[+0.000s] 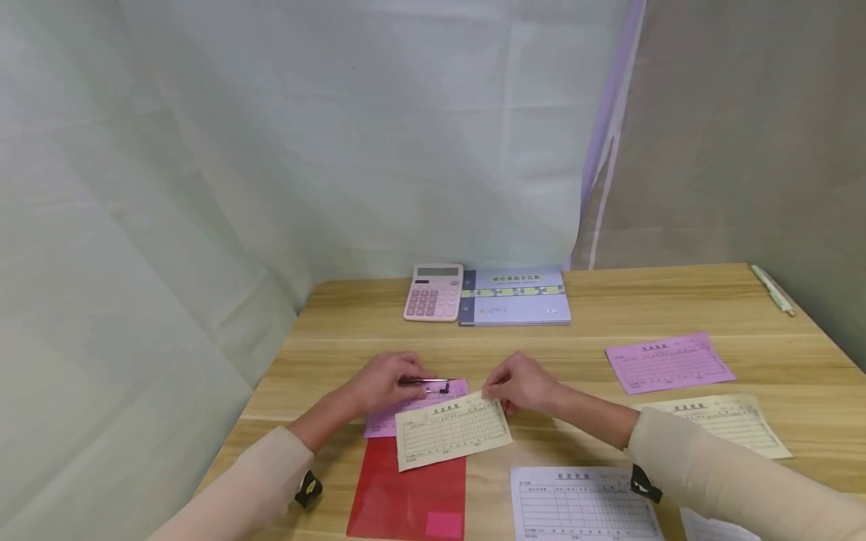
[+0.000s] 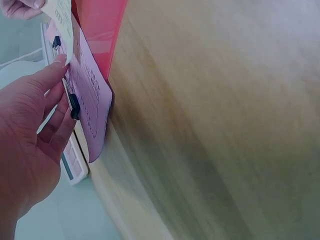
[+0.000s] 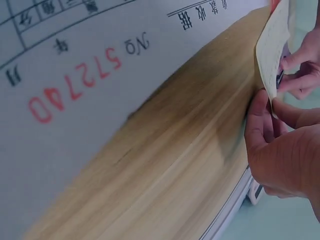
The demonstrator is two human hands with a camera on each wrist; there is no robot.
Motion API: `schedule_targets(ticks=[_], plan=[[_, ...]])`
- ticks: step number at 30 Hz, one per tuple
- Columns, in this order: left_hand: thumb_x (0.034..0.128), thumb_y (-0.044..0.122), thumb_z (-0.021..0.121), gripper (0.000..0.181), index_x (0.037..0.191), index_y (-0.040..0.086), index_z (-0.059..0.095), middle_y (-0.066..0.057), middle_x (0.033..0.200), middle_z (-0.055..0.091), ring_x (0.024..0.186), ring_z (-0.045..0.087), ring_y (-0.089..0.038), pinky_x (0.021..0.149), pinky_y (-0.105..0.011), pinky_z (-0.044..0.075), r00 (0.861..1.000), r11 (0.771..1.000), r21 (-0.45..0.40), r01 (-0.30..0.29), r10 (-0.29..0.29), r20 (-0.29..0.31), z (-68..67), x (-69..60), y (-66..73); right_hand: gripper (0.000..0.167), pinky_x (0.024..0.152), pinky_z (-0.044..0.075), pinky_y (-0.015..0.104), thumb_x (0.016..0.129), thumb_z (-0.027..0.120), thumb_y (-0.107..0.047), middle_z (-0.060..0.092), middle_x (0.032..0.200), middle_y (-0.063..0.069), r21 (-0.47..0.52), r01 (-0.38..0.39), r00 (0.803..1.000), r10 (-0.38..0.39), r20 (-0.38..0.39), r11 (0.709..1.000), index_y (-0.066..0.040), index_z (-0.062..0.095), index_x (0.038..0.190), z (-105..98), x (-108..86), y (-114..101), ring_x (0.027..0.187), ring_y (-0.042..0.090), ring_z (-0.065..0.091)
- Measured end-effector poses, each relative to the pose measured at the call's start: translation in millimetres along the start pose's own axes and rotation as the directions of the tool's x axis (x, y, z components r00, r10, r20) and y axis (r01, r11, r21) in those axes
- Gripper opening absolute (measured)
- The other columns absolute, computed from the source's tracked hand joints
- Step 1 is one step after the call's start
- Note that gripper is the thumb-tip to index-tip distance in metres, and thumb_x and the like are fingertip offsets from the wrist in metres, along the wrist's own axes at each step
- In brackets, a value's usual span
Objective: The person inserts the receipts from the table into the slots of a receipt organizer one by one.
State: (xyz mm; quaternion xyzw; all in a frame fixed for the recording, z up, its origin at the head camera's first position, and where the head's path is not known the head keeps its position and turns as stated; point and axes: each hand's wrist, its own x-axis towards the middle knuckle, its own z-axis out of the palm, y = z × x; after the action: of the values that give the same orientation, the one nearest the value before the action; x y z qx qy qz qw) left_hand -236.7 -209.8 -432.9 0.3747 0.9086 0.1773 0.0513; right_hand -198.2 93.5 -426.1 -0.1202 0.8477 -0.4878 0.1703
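A red clipboard [image 1: 406,492] lies on the table with a purple receipt slip [image 1: 380,425] across its top end. My left hand [image 1: 384,382] grips the clipboard's metal clip [image 1: 433,380]; in the left wrist view the thumb is on one side of the clip [image 2: 74,106] and fingers are on the other. Between thumb and fingers, my right hand [image 1: 528,383] pinches the upper right corner of a yellow receipt slip [image 1: 452,436]. This slip slants over the purple one and the clipboard. Whether it touches the clip is unclear.
A pink calculator [image 1: 435,293] and a blue account book [image 1: 517,300] stand at the table's back edge. On the right lie another purple slip [image 1: 670,364], a yellow slip [image 1: 737,428], a white slip [image 1: 582,507] and a pen [image 1: 773,290]. Part of another white sheet [image 1: 713,530] shows below the right sleeve.
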Motion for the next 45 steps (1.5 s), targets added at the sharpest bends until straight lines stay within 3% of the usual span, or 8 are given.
schedule_targets(ticks=[8, 17, 21, 24, 28, 31, 39, 45], plan=[[0.0971, 0.028, 0.081, 0.033, 0.128, 0.018, 0.079, 0.009, 0.104, 0.068, 0.086, 0.057, -0.007, 0.079, -0.029, 0.051, 0.999, 0.992, 0.126, -0.026, 0.022, 0.032, -2.3, 4.1, 6.1, 0.005, 0.056, 0.057, 0.032, 0.095, 0.078, -0.003, 0.073, 0.074, 0.004, -0.008, 0.028, 1.0, -0.028, -0.002, 1.0, -0.001, 0.082, 0.092, 7, 6.5, -11, 0.054, 0.016, 0.061], [0.0985, 0.03, 0.079, 0.031, 0.127, 0.018, 0.08, 0.009, 0.101, 0.069, 0.082, 0.056, -0.007, 0.075, -0.028, 0.049, 0.998, 0.985, 0.163, -0.048, 0.041, 0.05, -6.3, 7.1, 8.2, 0.005, 0.055, 0.059, 0.033, 0.093, 0.08, -0.002, 0.073, 0.07, 0.007, 0.06, 0.002, 1.0, -0.002, -0.007, 0.998, 0.001, 0.082, 0.089, 27, 21.4, -21, 0.053, 0.016, 0.066], [0.0978, 0.031, 0.08, 0.032, 0.127, 0.017, 0.08, 0.008, 0.099, 0.068, 0.079, 0.054, -0.007, 0.073, -0.027, 0.047, 0.997, 0.981, 0.183, -0.064, 0.056, 0.048, -6.8, 6.7, 7.8, 0.007, 0.055, 0.059, 0.031, 0.093, 0.081, -0.004, 0.072, 0.068, 0.007, 0.043, -0.022, 1.0, 0.023, -0.017, 0.999, 0.001, 0.082, 0.088, 31, 25.5, -21, 0.052, 0.016, 0.065], [0.0981, 0.03, 0.08, 0.031, 0.126, 0.017, 0.081, 0.008, 0.097, 0.068, 0.077, 0.053, -0.006, 0.072, -0.025, 0.048, 0.995, 0.967, 0.235, -0.102, 0.094, 0.044, -6.5, 5.8, 8.2, 0.009, 0.054, 0.058, 0.031, 0.094, 0.08, -0.004, 0.07, 0.065, 0.007, 0.027, -0.019, 1.0, 0.019, -0.02, 0.999, 0.001, 0.08, 0.085, 32, 27.5, -21, 0.051, 0.015, 0.064], [0.1004, 0.026, 0.077, 0.026, 0.124, 0.016, 0.081, 0.006, 0.096, 0.069, 0.077, 0.054, -0.006, 0.072, -0.024, 0.05, 0.984, 0.925, 0.336, -0.175, 0.17, 0.046, -4.9, 4.8, 10.8, 0.013, 0.052, 0.057, 0.03, 0.094, 0.08, -0.003, 0.068, 0.062, 0.008, 0.009, -0.002, 1.0, 0.002, -0.024, 1.0, 0.001, 0.077, 0.081, 35, 28.3, -22, 0.049, 0.015, 0.063], [0.1017, 0.024, 0.075, 0.024, 0.123, 0.016, 0.081, 0.005, 0.097, 0.07, 0.078, 0.056, -0.007, 0.073, -0.023, 0.052, 0.981, 0.904, 0.381, -0.192, 0.19, 0.044, -3.8, 3.9, 13.6, 0.015, 0.051, 0.057, 0.03, 0.094, 0.08, -0.002, 0.067, 0.06, 0.008, -0.019, 0.017, 0.999, -0.018, -0.036, 1.0, 0.0, 0.076, 0.08, 36, 28.0, -21, 0.048, 0.017, 0.064], [0.1042, 0.016, 0.07, 0.022, 0.123, 0.015, 0.081, 0.003, 0.099, 0.07, 0.081, 0.061, -0.008, 0.073, -0.025, 0.055, 0.982, 0.888, 0.423, -0.179, 0.185, 0.027, -2.5, 1.2, 16.8, 0.017, 0.048, 0.055, 0.029, 0.094, 0.08, -0.002, 0.065, 0.055, 0.006, -0.07, 0.043, 0.997, -0.048, -0.063, 0.997, -0.001, 0.074, 0.078, 39, 28.3, -22, 0.046, 0.017, 0.064], [0.0993, 0.005, 0.073, 0.026, 0.122, 0.015, 0.081, 0.002, 0.099, 0.07, 0.082, 0.063, -0.009, 0.073, -0.026, 0.056, 0.979, 0.888, 0.419, -0.191, 0.205, 0.01, 0.3, 0.6, 14.4, 0.017, 0.047, 0.053, 0.028, 0.094, 0.079, -0.002, 0.064, 0.053, 0.006, -0.094, 0.054, 0.995, -0.061, -0.077, 0.994, -0.002, 0.074, 0.078, 41, 27.1, -22, 0.045, 0.018, 0.063]])
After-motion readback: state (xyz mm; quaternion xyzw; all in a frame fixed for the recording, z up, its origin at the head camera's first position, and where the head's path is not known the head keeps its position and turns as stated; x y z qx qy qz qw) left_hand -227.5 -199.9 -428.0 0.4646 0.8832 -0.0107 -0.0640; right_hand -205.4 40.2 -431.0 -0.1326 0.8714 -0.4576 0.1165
